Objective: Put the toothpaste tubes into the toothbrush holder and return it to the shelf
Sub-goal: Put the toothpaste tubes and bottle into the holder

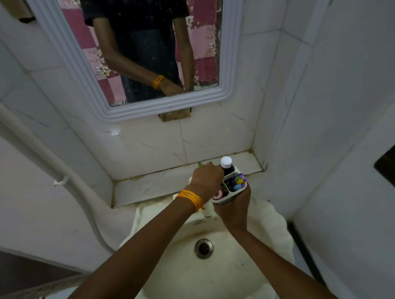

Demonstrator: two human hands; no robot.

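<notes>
Toothbrush holder point(231, 189) held above sink point(272, 233).

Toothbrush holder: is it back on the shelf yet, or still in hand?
Still in hand. The right hand grips the toothbrush holder from below, above the sink, while the left hand reaches over it.

Probably home bathroom: sink point(265, 217), mirror point(230, 49).

No text, brand or number can be read. A small dark mark is seen on the basin point(200, 223) rim, just below the left hand point(206, 181) and beside the right hand point(235, 206), but it's too small/blurred to be made out. Tube prints in the toothbrush holder point(230, 198) are illegible too.
</notes>
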